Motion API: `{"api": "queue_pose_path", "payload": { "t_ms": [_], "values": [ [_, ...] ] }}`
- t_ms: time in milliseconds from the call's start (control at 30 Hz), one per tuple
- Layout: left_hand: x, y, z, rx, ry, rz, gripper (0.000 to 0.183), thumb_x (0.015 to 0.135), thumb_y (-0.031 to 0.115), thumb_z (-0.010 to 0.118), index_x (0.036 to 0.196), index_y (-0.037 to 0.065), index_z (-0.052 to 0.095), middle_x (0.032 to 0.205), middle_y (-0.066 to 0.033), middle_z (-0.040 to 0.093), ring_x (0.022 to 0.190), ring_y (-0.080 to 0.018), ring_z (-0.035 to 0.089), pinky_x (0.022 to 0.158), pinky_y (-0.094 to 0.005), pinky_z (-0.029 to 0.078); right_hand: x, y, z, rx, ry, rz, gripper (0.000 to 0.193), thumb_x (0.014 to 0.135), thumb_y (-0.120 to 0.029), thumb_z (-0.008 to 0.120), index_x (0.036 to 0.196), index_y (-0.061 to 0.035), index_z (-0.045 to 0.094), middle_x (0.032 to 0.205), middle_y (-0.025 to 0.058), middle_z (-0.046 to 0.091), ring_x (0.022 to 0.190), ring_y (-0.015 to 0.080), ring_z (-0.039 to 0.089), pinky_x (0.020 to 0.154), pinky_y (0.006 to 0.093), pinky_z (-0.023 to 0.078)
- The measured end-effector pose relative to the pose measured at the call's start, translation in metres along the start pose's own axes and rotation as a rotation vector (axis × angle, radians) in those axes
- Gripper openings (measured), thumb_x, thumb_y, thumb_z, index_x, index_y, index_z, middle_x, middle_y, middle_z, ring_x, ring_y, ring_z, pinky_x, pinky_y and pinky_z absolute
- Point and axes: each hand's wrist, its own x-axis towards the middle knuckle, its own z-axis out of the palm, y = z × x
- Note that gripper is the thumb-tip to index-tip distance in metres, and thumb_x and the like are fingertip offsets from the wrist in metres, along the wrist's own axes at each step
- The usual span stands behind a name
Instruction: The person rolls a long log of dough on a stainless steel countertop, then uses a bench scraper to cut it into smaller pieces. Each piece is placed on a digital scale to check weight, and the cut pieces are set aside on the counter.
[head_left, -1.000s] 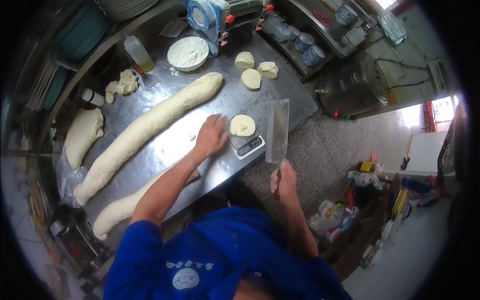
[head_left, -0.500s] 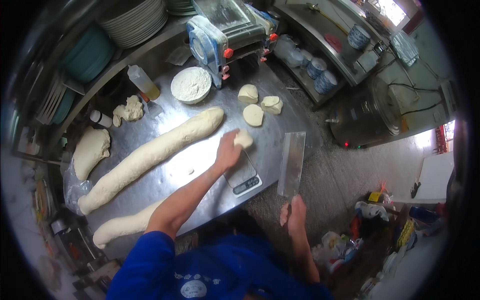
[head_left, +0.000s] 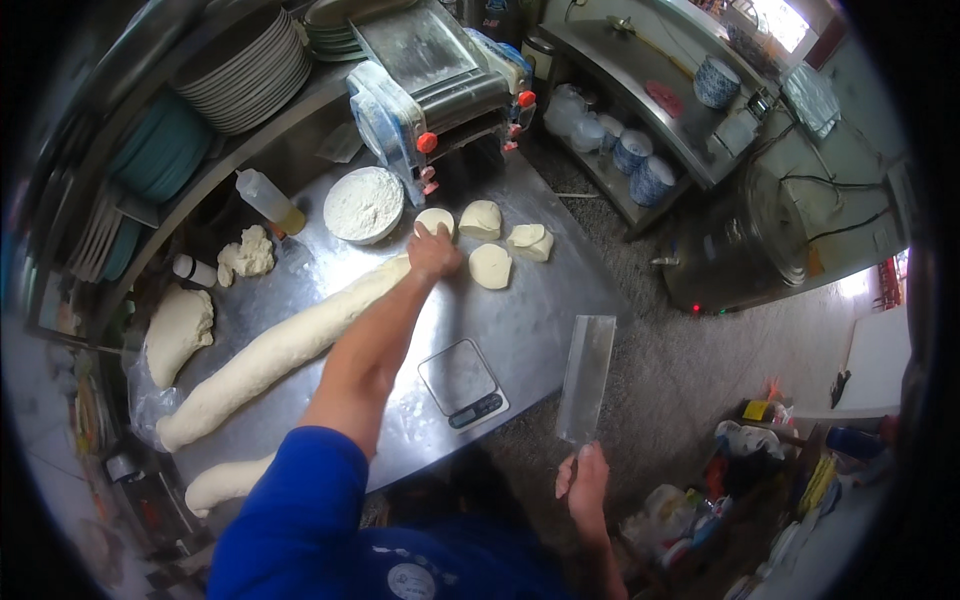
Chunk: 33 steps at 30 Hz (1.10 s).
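My left hand (head_left: 436,256) reaches across the steel table with its fingers on a cut piece of dough (head_left: 434,220), beside the flour bowl. Three more dough pieces (head_left: 481,219) lie just right of it. By its handle, my right hand (head_left: 584,482) grips a cleaver (head_left: 587,375), its broad blade pointing away from me beyond the table's right edge. A long dough roll (head_left: 290,355) runs under my left forearm, which hides part of it. Nearer to me lies a second roll (head_left: 228,483), partly covered by my blue sleeve. A digital kitchen scale (head_left: 457,374) has nothing on its plate.
A bowl of flour (head_left: 363,204) stands before a dough-rolling machine (head_left: 430,110). To the left are a squeeze bottle (head_left: 268,202), a rough dough lump (head_left: 246,256) and a larger dough mass (head_left: 178,332). Stacked plates (head_left: 245,75) fill a shelf; a large metal pot (head_left: 740,240) stands right.
My left hand has carried the dough piece from above the scale away to the group near the flour bowl. The cleaver stays in my right hand; the view has shifted slightly.
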Motion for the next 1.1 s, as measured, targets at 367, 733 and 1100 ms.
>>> {"api": "queue_pose_path", "payload": {
  "t_ms": [367,733,1100],
  "values": [
    [-0.200,-0.139,-0.094,-0.462,0.056,0.119,0.038,0.090,0.026,0.071,0.116,-0.001,0.075,0.111,-0.0247,0.076,0.105,-0.0423,0.071,0.096,-0.0494,0.056,-0.076,0.065,0.117,-0.502,-0.281,-0.137,0.029,0.114,-0.027,0.049,0.125,-0.0023,0.059,0.070,0.0114,0.062,0.060,0.0247,0.064,0.058,0.0425,0.052],
    [-0.415,-0.312,-0.127,-0.551,-0.132,0.667,0.025,0.085,0.010,0.073,0.108,0.002,0.071,0.110,-0.0189,0.067,0.104,-0.0399,0.064,0.090,-0.0488,0.054,-0.187,0.143,0.251,-0.671,-0.401,-0.140,0.037,0.114,-0.032,0.049,0.132,-0.0013,0.058,0.082,0.0272,0.067,0.080,0.0492,0.069,0.071,0.0553,0.052],
    [-0.430,-0.328,-0.116,-0.431,-0.106,0.820,0.028,0.082,0.007,0.073,0.109,0.001,0.072,0.117,-0.0175,0.063,0.111,-0.0383,0.059,0.096,-0.0463,0.050,-0.215,0.150,0.285,-0.980,-0.332,-0.158,0.038,0.112,-0.035,0.049,0.133,-0.0043,0.057,0.091,0.0290,0.073,0.090,0.0537,0.070,0.083,0.0637,0.053]
  ]
}}
